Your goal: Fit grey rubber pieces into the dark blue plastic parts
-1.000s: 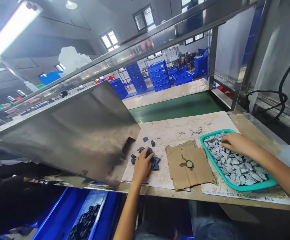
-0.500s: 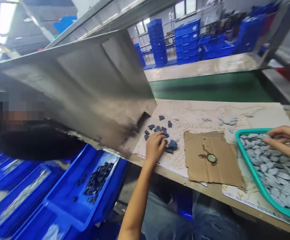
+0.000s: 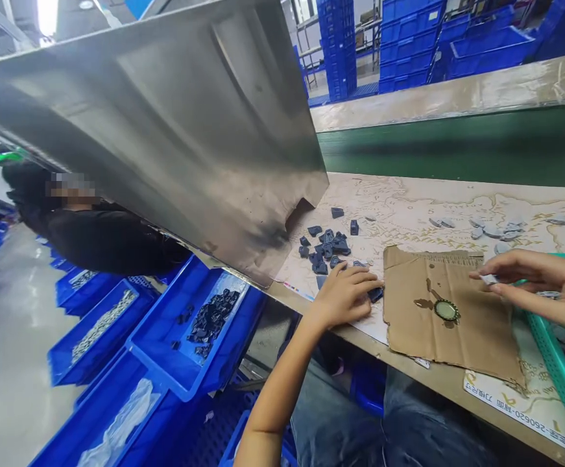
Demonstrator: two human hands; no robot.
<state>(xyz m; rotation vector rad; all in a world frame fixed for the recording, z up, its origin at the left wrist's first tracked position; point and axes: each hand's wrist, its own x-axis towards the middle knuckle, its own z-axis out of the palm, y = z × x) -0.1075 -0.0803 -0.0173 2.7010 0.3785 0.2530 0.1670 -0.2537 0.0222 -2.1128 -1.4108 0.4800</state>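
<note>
Above the worktop (image 3: 450, 379), the right hand (image 3: 540, 285) had left the teal tray (image 3: 562, 350), pinching a grey chip (image 3: 489, 279). The left hand (image 3: 345, 295) lay open, dark pieces (image 3: 325, 246) at eleven o'clock.

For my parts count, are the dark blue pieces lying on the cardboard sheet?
No, the dark blue pieces lie on a pale stained sheet, to the left of the cardboard sheet.

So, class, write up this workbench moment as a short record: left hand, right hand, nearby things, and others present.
Left hand: the left hand rests on the paper sheet beside dark blue pieces.
Right hand: the right hand pinches a grey chip over the cardboard.
Nearby: a teal basket holding more grey chips.
Others: a person in black beside blue crates.
</note>
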